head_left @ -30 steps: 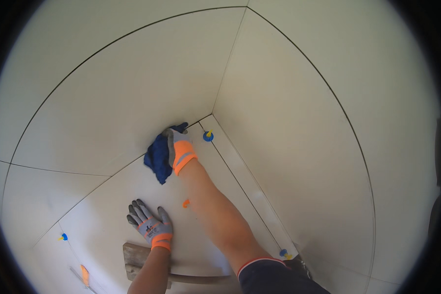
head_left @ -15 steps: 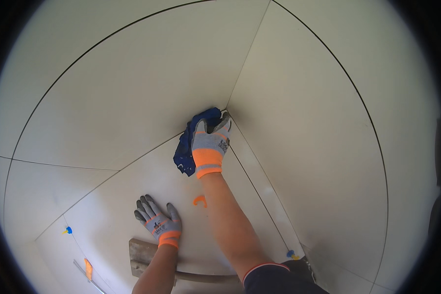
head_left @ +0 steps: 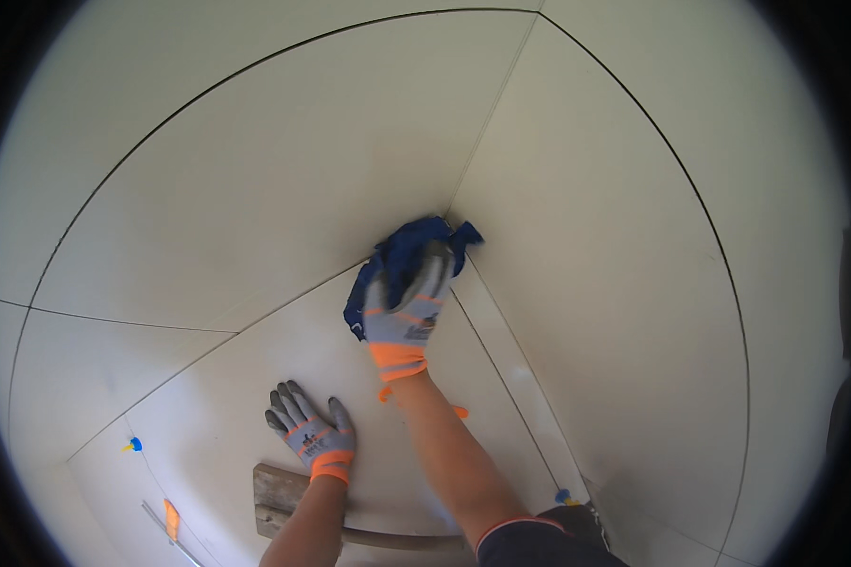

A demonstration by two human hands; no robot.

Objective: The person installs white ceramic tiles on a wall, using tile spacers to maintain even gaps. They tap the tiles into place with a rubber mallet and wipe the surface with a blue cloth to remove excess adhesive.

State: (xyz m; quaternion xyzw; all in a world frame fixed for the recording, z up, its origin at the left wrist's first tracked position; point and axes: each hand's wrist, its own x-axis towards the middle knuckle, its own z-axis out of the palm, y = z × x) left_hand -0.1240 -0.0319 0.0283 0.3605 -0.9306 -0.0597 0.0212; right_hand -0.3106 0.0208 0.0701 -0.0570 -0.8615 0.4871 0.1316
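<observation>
A dark blue cloth [head_left: 414, 244] is bunched up in the corner where two tiled walls meet the tiled floor. My right hand [head_left: 407, 307], in a grey glove with an orange cuff, is closed on it; the fingers are slightly blurred. Lower left, my left hand [head_left: 310, 430], gloved alike, lies flat on a pale floor tile [head_left: 246, 378] with its fingers spread. Part of a small orange plastic piece [head_left: 385, 393] shows beside my right wrist, the rest being hidden behind the arm.
Beneath my forearms lies a wooden board [head_left: 274, 496]. A blue and yellow tile clip [head_left: 133, 444] sits in a joint at the left, another blue clip [head_left: 564, 496] at the lower right. An orange piece [head_left: 171, 520] and a thin metal strip [head_left: 161, 529] lie at the lower left.
My right hand has drawn back a little from the corner, and the cloth now spreads across it to the right wall. My left hand stays flat on the floor.
</observation>
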